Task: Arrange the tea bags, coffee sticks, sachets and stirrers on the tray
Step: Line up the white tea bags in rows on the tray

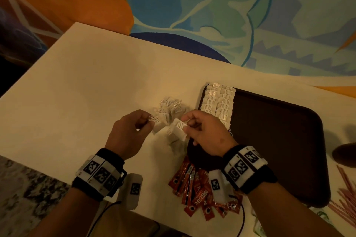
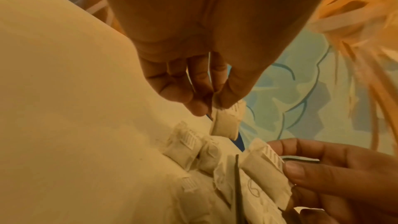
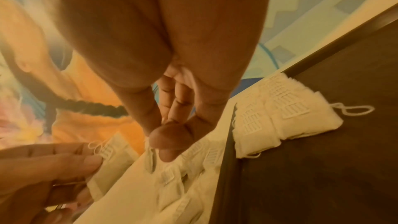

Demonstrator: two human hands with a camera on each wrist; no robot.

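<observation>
On the pale table, just short of the loose heap of tea bags, your two hands meet above the surface. Your left hand pinches one tea bag by its printed paper tag between thumb and fingertips; in the left wrist view that small, soft, pillow-shaped pouch hangs below the pinch, long axis running down toward the table. Your right hand pinches another tea bag at its tag end, the bag lying across toward 9 o'clock from the fingers, its body sagging toward 6 o'clock. Both grips are closed on a bag.

At 3 o'clock from your hands sits the dark brown tray, a smooth rounded rectangle with a raised rim, its long axis running roughly 10 to 4 o'clock. Along its left edge two rows of tea bags overlap like shingles, tags uppermost; the right wrist view shows thin string loops trailing off them onto the tray floor.

At 6 o'clock, on the table and partly under your right wrist, glossy red coffee sticks fan out, their long axes mostly 12 to 6. At 4 o'clock, thin pinkish stirrers lie beside the tray's right edge.
</observation>
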